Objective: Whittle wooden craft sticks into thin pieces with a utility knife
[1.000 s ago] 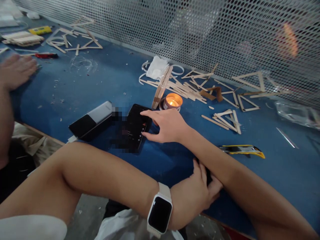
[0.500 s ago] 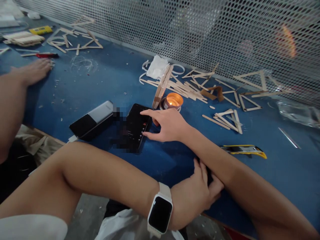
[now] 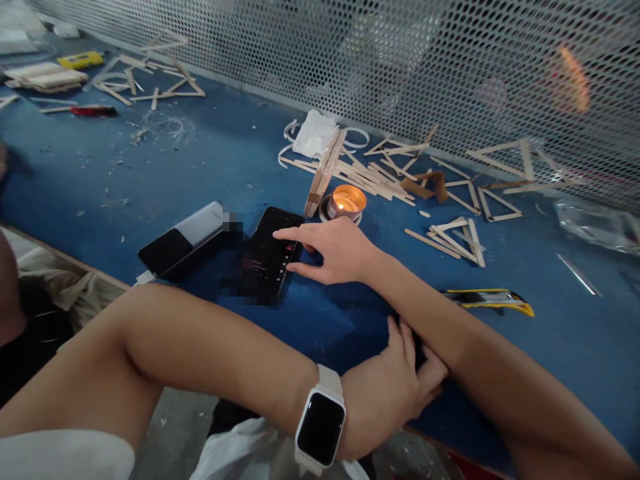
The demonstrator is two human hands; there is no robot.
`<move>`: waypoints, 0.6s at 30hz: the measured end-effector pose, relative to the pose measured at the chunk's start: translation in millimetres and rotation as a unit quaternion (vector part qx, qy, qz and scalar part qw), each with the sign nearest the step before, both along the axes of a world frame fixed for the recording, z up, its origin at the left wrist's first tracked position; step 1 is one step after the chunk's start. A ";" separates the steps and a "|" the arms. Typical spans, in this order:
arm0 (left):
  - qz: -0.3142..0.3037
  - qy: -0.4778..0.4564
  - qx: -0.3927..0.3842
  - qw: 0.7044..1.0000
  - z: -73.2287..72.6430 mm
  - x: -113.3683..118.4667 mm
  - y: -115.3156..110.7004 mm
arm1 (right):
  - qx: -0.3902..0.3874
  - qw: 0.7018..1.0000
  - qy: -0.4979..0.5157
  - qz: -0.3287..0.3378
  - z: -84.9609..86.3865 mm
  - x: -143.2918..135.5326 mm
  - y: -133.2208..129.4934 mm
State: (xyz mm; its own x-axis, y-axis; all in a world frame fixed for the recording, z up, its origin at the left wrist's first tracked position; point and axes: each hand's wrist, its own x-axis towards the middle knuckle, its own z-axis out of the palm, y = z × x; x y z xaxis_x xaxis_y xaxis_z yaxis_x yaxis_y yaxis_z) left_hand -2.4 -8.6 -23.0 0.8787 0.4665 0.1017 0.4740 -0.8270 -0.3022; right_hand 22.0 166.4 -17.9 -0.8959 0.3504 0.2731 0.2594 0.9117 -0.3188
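Note:
My right hand [image 3: 337, 252] reaches over a dark-screened phone [image 3: 273, 257] lying on the blue table. Its index finger is stretched over the screen and the thumb, held apart, is at the phone's right edge. Below the right forearm, my left hand [image 3: 395, 387], wearing a white smartwatch [image 3: 320, 429] at the wrist, rests with fingers apart against that forearm. Some of its fingers are hidden, and the dark gap between them is hard to read. A second phone [image 3: 183, 240], black and silver, lies left of the first. Just behind my right hand burns a candle in a tin [image 3: 346, 202].
Loose wooden sticks [image 3: 375, 179], a face mask [image 3: 315, 133] and glued stick triangles [image 3: 457, 240] lie before a perforated metal screen [image 3: 310, 53]. A yellow box cutter [image 3: 493, 301] is beside my right forearm. At left are a red cutter [image 3: 93, 111] and another person's arm [image 3: 7, 287].
The other person's hand has drawn back to the left edge, away from the red cutter. My right index finger has shifted slightly left over the phone; my left hand stays put.

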 end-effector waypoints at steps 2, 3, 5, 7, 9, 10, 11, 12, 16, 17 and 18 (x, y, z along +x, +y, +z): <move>0.001 -0.004 -0.001 1.000 -0.8 0.4 -0.3 | 0.003 1.000 -0.011 0.000 0.6 -0.3 -0.6; 0.000 -0.002 -0.001 1.000 -0.5 0.3 -0.1 | 0.004 1.000 -0.017 -0.002 0.9 -0.4 -0.9; -0.006 0.009 -0.006 1.000 1.5 -0.7 1.0 | 0.009 0.999 -0.028 -0.014 1.7 -0.6 -1.8; -0.014 0.020 -0.014 1.000 4.9 -2.4 2.6 | 0.021 0.998 -0.035 -0.039 2.5 -0.7 -2.7; -0.020 0.028 -0.023 0.999 8.6 -4.0 4.2 | 0.031 0.997 -0.040 -0.061 3.3 -0.9 -3.3; -0.022 0.031 -0.027 0.999 10.4 -4.7 5.0 | 0.032 0.996 -0.043 -0.067 3.6 -1.0 -3.5; -0.022 0.035 -0.030 0.999 11.9 -5.3 5.5 | 0.031 0.996 -0.047 -0.070 3.8 -1.2 -3.7; -0.022 0.039 -0.033 0.998 13.1 -5.7 6.0 | 0.029 0.996 -0.051 -0.071 3.9 -1.3 -3.8; -0.022 0.044 -0.035 0.998 14.1 -5.4 6.1 | 0.033 0.994 -0.060 -0.084 3.7 -1.8 -3.9; -0.021 0.040 -0.032 0.998 13.5 -5.0 5.9 | 0.036 0.993 -0.061 -0.090 3.6 -1.9 -3.9; -0.017 0.036 -0.028 0.999 12.8 -4.6 5.7 | 0.041 0.993 -0.062 -0.096 3.6 -1.9 -4.0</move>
State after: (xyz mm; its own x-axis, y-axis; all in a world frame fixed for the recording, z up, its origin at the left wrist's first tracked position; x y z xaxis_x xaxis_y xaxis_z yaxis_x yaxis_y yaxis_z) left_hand -7.0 -2.9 -10.2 0.8981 0.4396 0.0127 0.4244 -0.8586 -0.2875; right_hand 20.1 162.4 -14.4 -0.8429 0.4997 0.1994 0.4639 0.8628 -0.2010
